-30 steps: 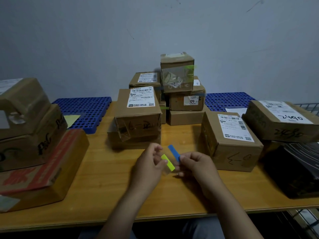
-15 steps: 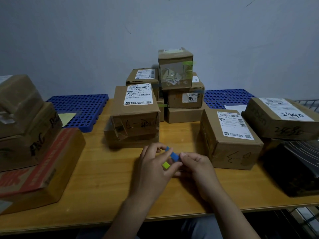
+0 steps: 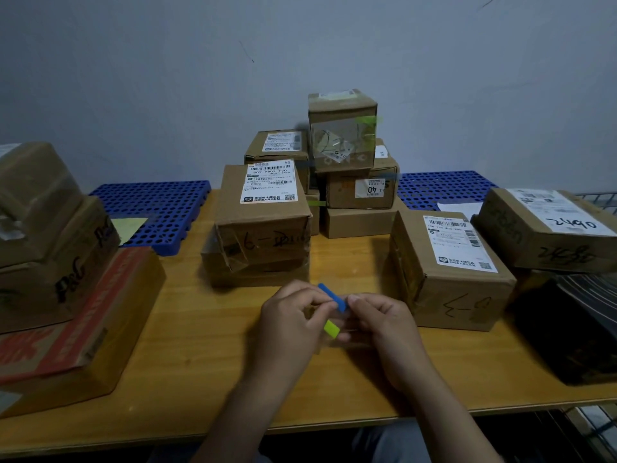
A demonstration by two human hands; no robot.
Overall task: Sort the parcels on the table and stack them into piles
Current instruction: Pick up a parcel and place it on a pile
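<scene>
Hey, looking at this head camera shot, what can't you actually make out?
- Yellow strip, head view: mostly hidden by the left hand.
- Left parcel pile: cut off by the frame edge.
- Label on the parcel right of the hands: print too small.
- Dark parcel: too dim.

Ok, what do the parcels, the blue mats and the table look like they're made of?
Parcels: brown corrugated cardboard, matte, with glossy clear tape and white paper labels. Blue mats: likely moulded plastic, judging by the regular perforated grid. Table: wood or wood-look laminate, with visible grain and slight sheen.
</scene>
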